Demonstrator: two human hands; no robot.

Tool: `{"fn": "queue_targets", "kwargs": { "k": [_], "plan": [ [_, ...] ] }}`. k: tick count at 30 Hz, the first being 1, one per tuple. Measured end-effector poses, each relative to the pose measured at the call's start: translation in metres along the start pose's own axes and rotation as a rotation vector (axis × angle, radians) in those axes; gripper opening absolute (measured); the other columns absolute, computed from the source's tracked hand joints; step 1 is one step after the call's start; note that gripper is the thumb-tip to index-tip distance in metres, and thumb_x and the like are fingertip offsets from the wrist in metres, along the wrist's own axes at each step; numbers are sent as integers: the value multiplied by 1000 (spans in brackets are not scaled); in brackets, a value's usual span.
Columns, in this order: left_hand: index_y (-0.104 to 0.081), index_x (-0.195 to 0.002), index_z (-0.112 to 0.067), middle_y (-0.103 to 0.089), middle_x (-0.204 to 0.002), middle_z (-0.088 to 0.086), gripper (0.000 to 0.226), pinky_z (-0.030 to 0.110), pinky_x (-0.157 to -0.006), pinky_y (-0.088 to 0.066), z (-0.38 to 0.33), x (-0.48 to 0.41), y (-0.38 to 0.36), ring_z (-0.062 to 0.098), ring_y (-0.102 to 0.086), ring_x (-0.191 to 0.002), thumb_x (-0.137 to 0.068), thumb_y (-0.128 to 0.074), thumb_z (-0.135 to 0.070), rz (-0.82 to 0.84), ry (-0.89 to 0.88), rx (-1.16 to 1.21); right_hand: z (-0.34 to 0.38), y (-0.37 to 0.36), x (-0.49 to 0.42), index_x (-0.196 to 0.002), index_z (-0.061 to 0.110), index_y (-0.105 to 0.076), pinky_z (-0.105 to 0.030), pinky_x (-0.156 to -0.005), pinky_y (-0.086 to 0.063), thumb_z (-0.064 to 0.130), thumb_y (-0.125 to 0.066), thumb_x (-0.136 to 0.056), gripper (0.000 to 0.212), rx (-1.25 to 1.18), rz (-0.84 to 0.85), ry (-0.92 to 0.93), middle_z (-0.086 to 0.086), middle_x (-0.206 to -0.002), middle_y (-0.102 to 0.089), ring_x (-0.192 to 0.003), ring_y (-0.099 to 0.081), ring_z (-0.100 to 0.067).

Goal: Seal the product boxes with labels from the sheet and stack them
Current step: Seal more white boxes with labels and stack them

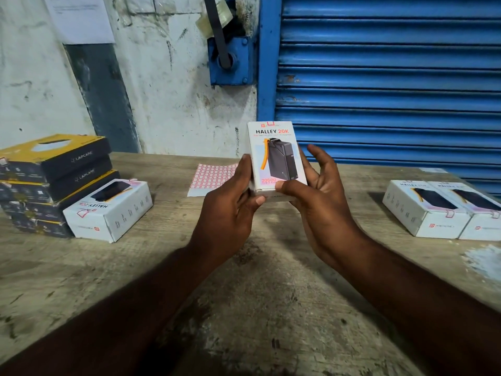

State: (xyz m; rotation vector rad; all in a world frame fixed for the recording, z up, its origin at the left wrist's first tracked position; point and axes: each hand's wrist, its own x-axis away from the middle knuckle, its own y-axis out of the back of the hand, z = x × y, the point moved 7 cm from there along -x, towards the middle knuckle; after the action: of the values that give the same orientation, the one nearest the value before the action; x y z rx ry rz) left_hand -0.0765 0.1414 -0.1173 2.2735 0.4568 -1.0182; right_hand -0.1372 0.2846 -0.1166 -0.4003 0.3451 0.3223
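You held a white cardboard HALLEY 20K product box (276,156) upright above the worn wooden table (244,294). Your left hand (230,204) curled round its lower left edge, and your right hand (320,196) pinched its lower front under the thumb. Just behind the grip lay the sheet of red-bordered labels (214,177). A matching white box (108,210) sat to the grip's left, and a pair of white boxes (433,210) sat to its right.

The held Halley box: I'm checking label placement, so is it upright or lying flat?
Upright: the box is held on end, title at top, left hand and right hand gripping its lower end.
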Motion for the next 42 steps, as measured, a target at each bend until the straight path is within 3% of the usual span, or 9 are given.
{"fn": "queue_targets", "kwargs": {
  "k": [3, 6, 13, 17, 23, 26, 29, 35, 42],
  "plan": [
    [-33, -155, -2, -49, -153, 4, 64, 22, -112, -40, 3, 0, -1, 9, -49, -139, -98, -58, -14, 7, -11, -18, -2, 0, -2, -139, 18, -43, -30, -84, -54, -4, -73, -67, 81, -38, -12, -28, -1, -131, -69, -117, -67, -21],
    [-32, -156, -5, -49, -154, 3, 64, 29, -113, -43, 5, 1, -2, 12, -50, -139, -98, -58, -15, 15, -14, -23, -4, 1, -2, -139, 14, -44, -32, -86, -54, -11, -70, -73, 75, -42, -20, -29, -3, -130, -69, -120, -66, -24],
    [-32, -157, -8, -46, -156, 2, 66, 21, -113, -38, 10, 0, -2, 10, -47, -141, -97, -57, -17, 40, 19, -38, -7, 4, -1, -138, 9, -45, -25, -77, -55, -10, -64, -89, 56, -1, -67, -34, -3, -120, -74, -102, -72, -16],
    [-31, -157, -9, -44, -156, -1, 67, 19, -113, -36, 17, -2, -2, 3, -44, -141, -96, -57, -18, 67, 56, 0, -6, 5, 0, -137, 9, -46, -24, -78, -56, -6, -66, -91, 52, 13, -70, -29, -2, -121, -74, -105, -72, -15],
    [-35, -156, -14, -53, -150, -6, 62, 23, -112, -40, 11, -3, -8, 3, -50, -136, -97, -54, -22, 109, 194, 267, -6, 3, 1, -137, 13, -48, -15, -74, -53, 2, -61, -97, 43, 128, -40, 9, 3, -121, -73, -103, -71, -6],
    [-46, -145, -24, -62, -139, -5, 47, 19, -101, -46, 11, -4, -6, 7, -58, -127, -99, -51, -17, 77, 274, 404, -7, 1, 2, -142, 11, -43, -27, -98, -54, -2, -56, -99, 47, 222, 12, 57, 0, -131, -68, -116, -67, -10],
    [-41, -145, -14, -63, -136, 3, 46, 15, -91, -49, 17, -1, -4, 6, -63, -120, -102, -55, -7, 12, 348, 446, -8, -2, 2, -145, 11, -39, -43, -111, -47, -2, -56, -99, 50, 305, 54, 104, -4, -137, -64, -123, -63, -12],
    [-36, -135, -14, -66, -113, -17, 52, 12, -80, -51, 13, 1, -4, -6, -67, -99, -94, -62, 4, -44, 376, 403, -6, -8, 4, -146, 16, -38, -53, -113, -43, 13, -57, -92, 58, 353, 105, 146, -2, -143, -60, -131, -59, -16],
    [-40, -128, -21, -67, -109, -18, 47, 11, -78, -51, 14, 2, 2, -7, -68, -96, -94, -66, -2, -107, 386, 337, -6, -10, 7, -147, 17, -37, -51, -112, -44, 13, -62, -91, 62, 379, 120, 152, -1, -145, -58, -131, -58, -14]
  ]
}}
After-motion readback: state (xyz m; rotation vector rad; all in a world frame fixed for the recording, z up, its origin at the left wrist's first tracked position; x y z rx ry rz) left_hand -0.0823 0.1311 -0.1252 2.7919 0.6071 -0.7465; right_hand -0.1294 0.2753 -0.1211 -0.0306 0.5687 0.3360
